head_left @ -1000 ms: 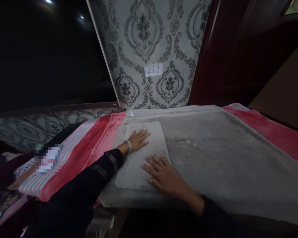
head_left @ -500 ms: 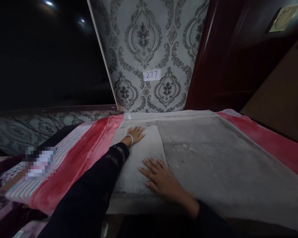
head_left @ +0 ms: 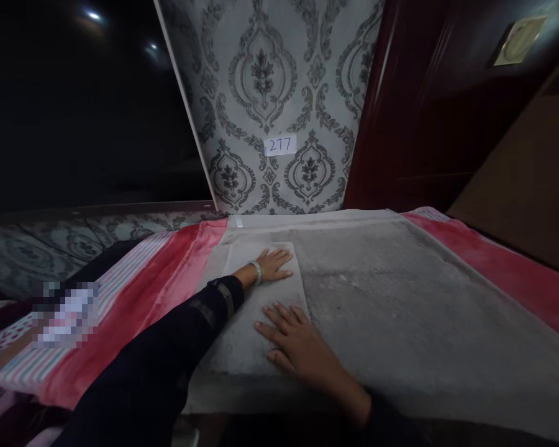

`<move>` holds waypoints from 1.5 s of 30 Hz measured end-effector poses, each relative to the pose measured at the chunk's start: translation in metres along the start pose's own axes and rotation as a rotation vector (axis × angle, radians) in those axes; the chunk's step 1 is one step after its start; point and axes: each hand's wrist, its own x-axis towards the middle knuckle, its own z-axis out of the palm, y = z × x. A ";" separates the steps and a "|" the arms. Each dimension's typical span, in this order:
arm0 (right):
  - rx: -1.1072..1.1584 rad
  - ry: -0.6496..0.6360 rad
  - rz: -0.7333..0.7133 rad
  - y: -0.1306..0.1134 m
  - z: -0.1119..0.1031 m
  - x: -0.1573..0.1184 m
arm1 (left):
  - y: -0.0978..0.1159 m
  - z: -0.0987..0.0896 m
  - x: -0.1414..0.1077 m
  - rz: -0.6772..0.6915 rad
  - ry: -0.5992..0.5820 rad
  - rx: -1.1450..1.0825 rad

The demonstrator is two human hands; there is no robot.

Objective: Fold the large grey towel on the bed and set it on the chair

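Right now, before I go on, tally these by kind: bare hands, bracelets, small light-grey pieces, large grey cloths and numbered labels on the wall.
Bare hands: 2 (left hand, right hand)
Bracelet: 1
Small light-grey piece: 1
Large grey cloth: 1
Numbered label: 1
Total: 6

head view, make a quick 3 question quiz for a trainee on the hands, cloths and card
1. The left hand rests on the pale cloth. What lies under that cloth?
2. True or false: the right hand is clenched in a fist.
3. Which number is on the card? A) 217 B) 277 C) 772

Key:
1. The grey cloth.
2. False: the right hand lies with its fingers spread.
3. B.
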 end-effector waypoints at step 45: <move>0.076 -0.198 -0.255 -0.020 -0.006 0.062 | -0.106 0.015 -0.046 -0.350 0.138 -0.021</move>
